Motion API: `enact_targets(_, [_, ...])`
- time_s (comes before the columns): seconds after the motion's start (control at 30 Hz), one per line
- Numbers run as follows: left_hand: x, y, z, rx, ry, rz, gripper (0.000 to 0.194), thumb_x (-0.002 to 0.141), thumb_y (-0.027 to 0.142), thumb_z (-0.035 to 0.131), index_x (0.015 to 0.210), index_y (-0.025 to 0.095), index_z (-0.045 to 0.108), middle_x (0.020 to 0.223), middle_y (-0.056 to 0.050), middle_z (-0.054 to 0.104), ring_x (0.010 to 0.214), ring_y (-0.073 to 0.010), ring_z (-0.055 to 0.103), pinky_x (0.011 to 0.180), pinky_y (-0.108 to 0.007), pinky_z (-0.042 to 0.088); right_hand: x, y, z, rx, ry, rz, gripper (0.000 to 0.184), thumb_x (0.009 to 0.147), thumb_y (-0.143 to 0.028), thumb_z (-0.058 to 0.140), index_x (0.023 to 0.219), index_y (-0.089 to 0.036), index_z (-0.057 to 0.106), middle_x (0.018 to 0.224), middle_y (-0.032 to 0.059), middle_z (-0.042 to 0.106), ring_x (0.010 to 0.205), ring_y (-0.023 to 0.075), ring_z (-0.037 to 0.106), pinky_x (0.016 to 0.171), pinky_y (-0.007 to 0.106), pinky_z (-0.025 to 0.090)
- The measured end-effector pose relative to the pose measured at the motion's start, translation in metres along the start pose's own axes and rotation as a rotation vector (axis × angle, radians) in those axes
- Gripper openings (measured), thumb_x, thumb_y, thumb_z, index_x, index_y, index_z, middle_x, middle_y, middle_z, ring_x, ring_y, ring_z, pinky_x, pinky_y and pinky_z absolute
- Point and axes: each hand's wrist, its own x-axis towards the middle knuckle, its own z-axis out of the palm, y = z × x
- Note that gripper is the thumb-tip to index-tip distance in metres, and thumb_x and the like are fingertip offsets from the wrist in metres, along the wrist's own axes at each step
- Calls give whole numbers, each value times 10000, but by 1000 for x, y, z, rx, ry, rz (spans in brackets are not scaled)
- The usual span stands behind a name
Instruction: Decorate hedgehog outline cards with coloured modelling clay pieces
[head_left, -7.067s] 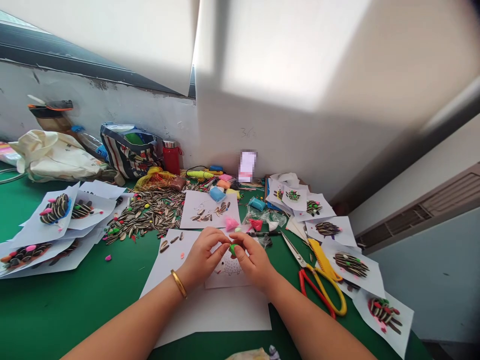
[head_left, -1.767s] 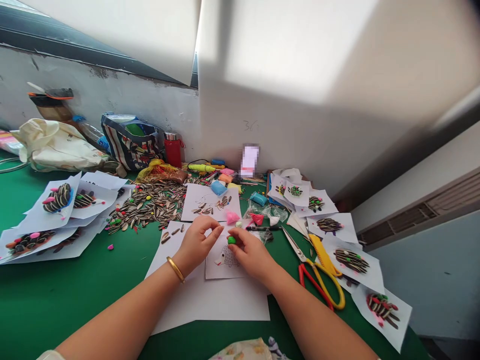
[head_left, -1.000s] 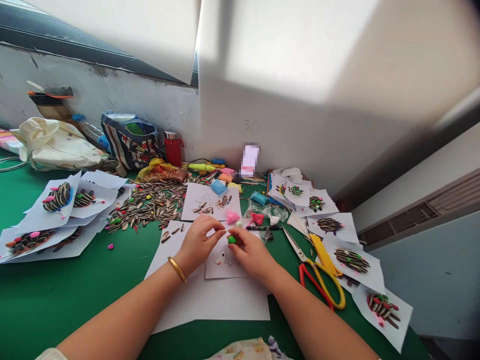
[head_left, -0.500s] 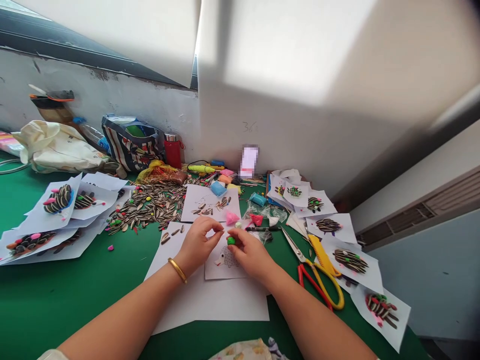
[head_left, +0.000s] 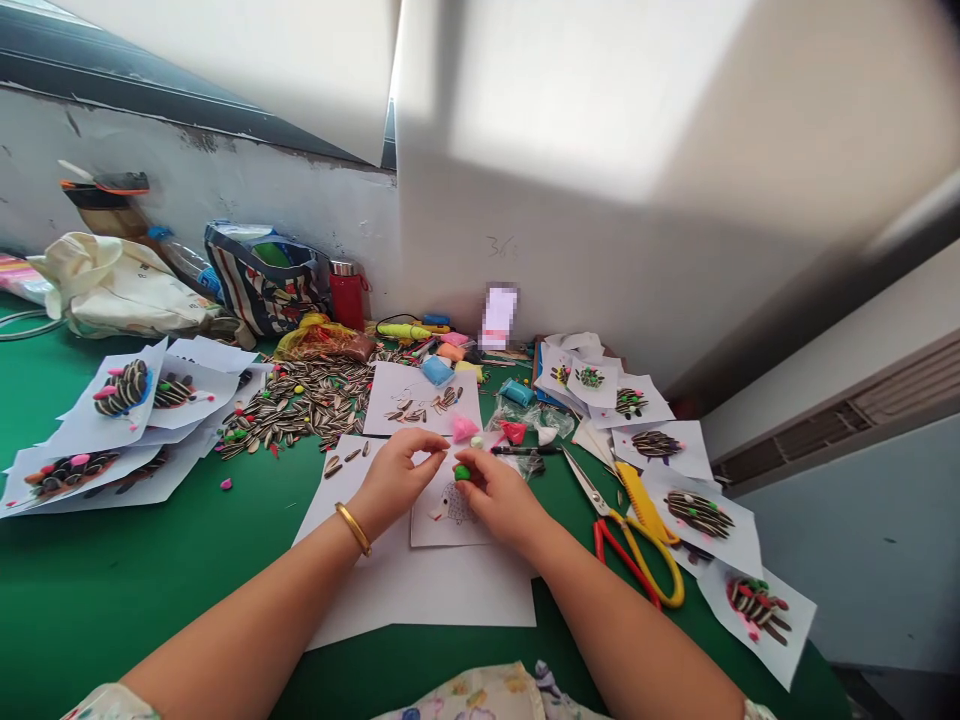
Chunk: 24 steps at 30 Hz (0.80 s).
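Note:
My right hand (head_left: 501,497) pinches a small green clay ball (head_left: 461,472) between thumb and fingertips. My left hand (head_left: 397,472), with a gold bangle at the wrist, is curled in a pinch just left of the ball; what its fingertips hold is too small to make out. Both hands hover over a small paper with a drawn hedgehog (head_left: 448,512), which lies on larger white sheets (head_left: 420,590) on the green table.
A pile of sunflower seeds (head_left: 300,402) lies behind the hands to the left, and scissors with yellow and red handles (head_left: 637,545) lie to the right. Finished seed pictures on paper (head_left: 120,400) spread along both sides. Clay packets, a pen, bags and a red flask (head_left: 347,295) stand by the wall.
The hands stay together over the hedgehog paper, still working the green ball. My left thumb and fingers have drawn slightly away from it.

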Motion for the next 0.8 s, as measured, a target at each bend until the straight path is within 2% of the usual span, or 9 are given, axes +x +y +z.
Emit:
enact_targets(0.07, [1, 10, -3, -67, -24, -119, 142, 815, 287, 606, 903, 192, 666, 907, -47, 701, 840, -193, 649, 787, -332, 524, 0, 1, 0, -7, -3, 6, 351, 871, -249, 582, 1222, -260, 580, 1091, 39, 680, 974, 199, 634, 881, 355, 495])
enact_targets(0.13, [0, 21, -7, -51, -66, -170, 119, 794, 289, 612, 855, 191, 643, 842, -30, 685, 795, -186, 643, 750, -312, 521, 1, 1, 0, -12, -3, 13, 347, 867, -248, 584, 1214, -260, 583, 1097, 40, 679, 980, 201, 635, 878, 355, 495])
enact_targets(0.27, [-7, 35, -18, 134, -298, -172, 124, 819, 299, 580, 794, 211, 663, 786, -10, 702, 741, -186, 635, 677, -291, 471, 1, 1, 0, -27, -10, 12, 347, 865, -251, 585, 1212, -248, 583, 1094, 46, 681, 967, 200, 637, 867, 355, 499])
enact_targets(0.37, [-20, 28, -22, 300, -424, -142, 154, 831, 267, 562, 772, 219, 696, 778, -16, 713, 737, -199, 628, 683, -307, 443, 1, 1, 0, -30, -13, 2, 342, 872, -255, 581, 1213, -235, 584, 1091, 54, 683, 974, 199, 638, 875, 356, 498])
enact_targets(0.43, [-29, 20, -22, 398, -401, -118, 131, 819, 241, 589, 813, 216, 718, 812, -38, 716, 829, -227, 626, 738, -326, 439, 1, 2, 0, -35, -12, -2, 339, 870, -254, 586, 1208, -233, 589, 1084, 55, 685, 974, 198, 639, 878, 354, 497])
enact_targets(0.53, [-40, 9, -18, 486, -357, -42, 112, 818, 211, 618, 831, 220, 729, 832, -51, 716, 856, -234, 615, 764, -342, 429, 1, 3, 1, -44, -10, -8, 341, 868, -251, 590, 1209, -235, 592, 1076, 54, 687, 969, 196, 639, 877, 349, 496])
enact_targets(0.8, [-48, -3, -8, 474, -264, 86, 118, 841, 211, 652, 830, 259, 759, 817, -34, 719, 813, -215, 621, 752, -358, 429, 0, 2, 1, -46, -13, -7, 335, 886, -269, 571, 1219, -238, 588, 1079, 51, 686, 969, 198, 634, 870, 350, 497])
